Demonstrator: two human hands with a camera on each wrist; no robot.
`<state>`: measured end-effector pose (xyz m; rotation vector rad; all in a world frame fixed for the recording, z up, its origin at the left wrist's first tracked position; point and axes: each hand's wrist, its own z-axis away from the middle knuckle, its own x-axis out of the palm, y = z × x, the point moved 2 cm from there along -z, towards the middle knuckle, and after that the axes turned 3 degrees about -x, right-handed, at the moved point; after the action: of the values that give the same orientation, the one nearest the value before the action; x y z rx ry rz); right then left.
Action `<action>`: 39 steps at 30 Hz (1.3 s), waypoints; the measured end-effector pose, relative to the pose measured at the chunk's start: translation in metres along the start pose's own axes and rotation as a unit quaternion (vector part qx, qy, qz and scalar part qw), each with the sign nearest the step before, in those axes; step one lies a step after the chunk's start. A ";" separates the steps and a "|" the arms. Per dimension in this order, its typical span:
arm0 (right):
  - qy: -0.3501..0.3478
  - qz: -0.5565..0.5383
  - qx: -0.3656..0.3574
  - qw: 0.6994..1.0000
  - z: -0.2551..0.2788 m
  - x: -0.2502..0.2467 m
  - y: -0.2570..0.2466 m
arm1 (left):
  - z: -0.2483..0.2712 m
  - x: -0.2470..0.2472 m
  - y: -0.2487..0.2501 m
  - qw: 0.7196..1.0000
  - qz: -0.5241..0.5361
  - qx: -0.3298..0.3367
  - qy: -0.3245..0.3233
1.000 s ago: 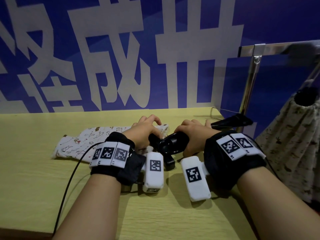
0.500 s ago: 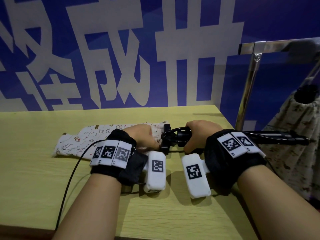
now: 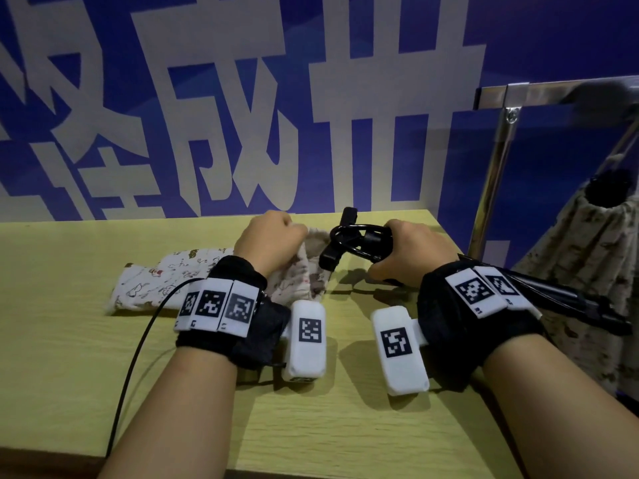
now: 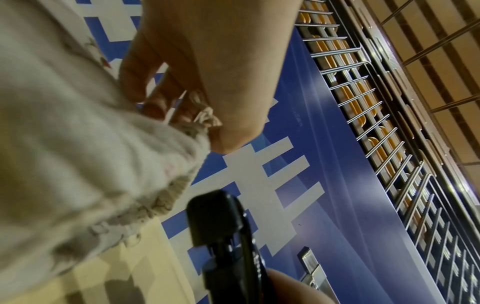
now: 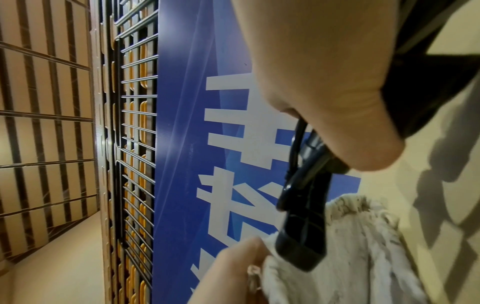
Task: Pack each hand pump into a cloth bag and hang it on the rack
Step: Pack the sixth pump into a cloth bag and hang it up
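Pinching the cloth bag's [image 3: 214,278] lifted mouth in your left hand [image 3: 269,243], you grip the black hand pump [image 3: 356,242] in your right hand [image 3: 411,250] near the desk's [image 3: 69,357] far right corner

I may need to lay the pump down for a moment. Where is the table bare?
Bare: the table left of the cloth bag and the near edge beside the forearms. Crowded: around the bag mouth, left hand, right hand and pump.

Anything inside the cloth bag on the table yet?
Not visibly. The cloth bag lies flat; the left hand pinches its mouth up. The hand pump, gripped by the right hand, has its tip at the opening. The bag's interior is hidden.
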<state>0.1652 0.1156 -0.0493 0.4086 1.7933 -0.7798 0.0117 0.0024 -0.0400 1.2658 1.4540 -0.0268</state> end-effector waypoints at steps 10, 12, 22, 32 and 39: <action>-0.076 0.019 -0.037 0.996 0.005 0.007 -0.013 | 0.006 -0.007 0.025 0.978 0.199 0.052 0.032; -0.061 0.018 -0.041 0.997 0.004 0.007 -0.014 | 0.014 -0.002 0.034 0.975 0.198 0.082 -0.056; -0.083 0.017 -0.065 0.994 0.006 0.014 -0.018 | 0.021 0.021 0.040 0.955 0.204 0.101 -0.190; -0.112 0.047 -0.060 0.991 -0.004 0.024 -0.015 | 0.013 0.041 0.017 0.963 -0.091 0.088 -0.237; -0.211 -0.019 -0.027 0.977 0.022 -0.010 0.012 | 0.015 0.042 0.014 0.946 -0.154 0.089 -0.272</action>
<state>0.1917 0.1097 -0.0483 0.1561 1.4234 -0.7767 0.0418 0.0261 -0.0666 1.0480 1.1616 -0.6805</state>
